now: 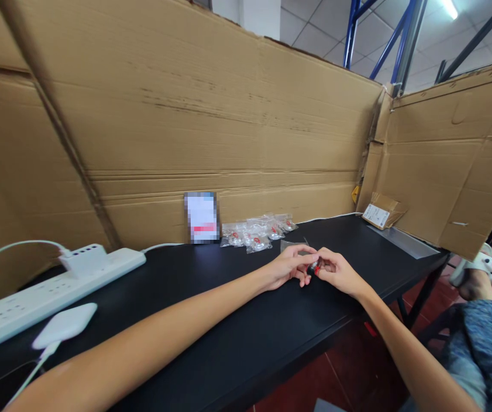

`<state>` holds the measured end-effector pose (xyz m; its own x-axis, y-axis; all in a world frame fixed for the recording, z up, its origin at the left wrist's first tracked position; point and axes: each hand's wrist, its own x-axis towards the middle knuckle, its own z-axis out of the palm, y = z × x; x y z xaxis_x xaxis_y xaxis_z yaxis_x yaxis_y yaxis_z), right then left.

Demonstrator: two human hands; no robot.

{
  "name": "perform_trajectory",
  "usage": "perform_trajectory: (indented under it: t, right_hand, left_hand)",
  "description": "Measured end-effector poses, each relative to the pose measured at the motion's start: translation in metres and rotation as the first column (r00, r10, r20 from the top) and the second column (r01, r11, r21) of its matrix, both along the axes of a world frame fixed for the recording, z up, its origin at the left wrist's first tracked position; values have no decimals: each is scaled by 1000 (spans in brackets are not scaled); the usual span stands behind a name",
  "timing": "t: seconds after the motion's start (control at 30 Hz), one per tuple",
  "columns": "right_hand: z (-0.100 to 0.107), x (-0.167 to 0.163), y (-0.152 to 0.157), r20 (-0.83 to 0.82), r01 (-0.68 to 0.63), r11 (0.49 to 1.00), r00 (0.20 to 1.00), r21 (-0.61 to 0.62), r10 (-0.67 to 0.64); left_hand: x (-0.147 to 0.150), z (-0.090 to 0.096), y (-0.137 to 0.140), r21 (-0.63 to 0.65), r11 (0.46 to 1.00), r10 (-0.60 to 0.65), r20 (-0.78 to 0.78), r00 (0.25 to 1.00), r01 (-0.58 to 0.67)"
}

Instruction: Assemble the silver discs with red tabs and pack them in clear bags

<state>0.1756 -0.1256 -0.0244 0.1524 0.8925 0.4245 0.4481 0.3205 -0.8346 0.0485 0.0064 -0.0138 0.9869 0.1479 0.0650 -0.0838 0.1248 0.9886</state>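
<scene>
My left hand [287, 266] and my right hand [338, 271] meet above the black table [194, 332], right of the middle of the view. Between their fingertips is a small black-and-red item [313, 268], partly covered by the fingers; its kind does not show. The fingers of both hands are closed around it. Just behind my left hand lies a clear plastic piece [288, 245], perhaps a bag, half hidden. Farther back, several clear plastic bags [258, 242] with red-marked contents lie in a loose heap.
A blurred-out phone-like panel [201, 218] leans on the cardboard wall [228, 114]. At left are a white power strip [52, 286] and a white charging pad [65, 325] with cables. A labelled cardboard packet [383, 212] sits back right. Another person's legs [486, 337] show at right.
</scene>
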Motion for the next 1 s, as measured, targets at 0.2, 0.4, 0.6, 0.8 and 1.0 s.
perform_trajectory:
  t: [0.2, 0.4, 0.6, 0.8, 1.0]
  right_hand:
    - [3, 0, 0, -66, 1, 1000, 998, -12, -2]
    - [11, -6, -6, -275, -52, 996, 961, -67, 32]
    - [8, -2, -7, -288, 33, 988, 955, -150, -75]
    - [4, 1, -3, -340, 80, 987, 932, -136, -122]
    - [4, 2, -1, -372, 171, 978, 906, -116, -203]
  left_hand:
    - [-1, 6, -3, -24, 1000, -8, -7, 1000, 8]
    - [-1, 7, 0, -53, 996, -68, -22, 997, 66]
    - [0, 4, 6, -129, 987, -95, -2, 996, 94]
    - [3, 3, 6, -156, 986, -68, -20, 997, 64]
    - [6, 12, 19, 338, 894, 311, 9, 950, -296]
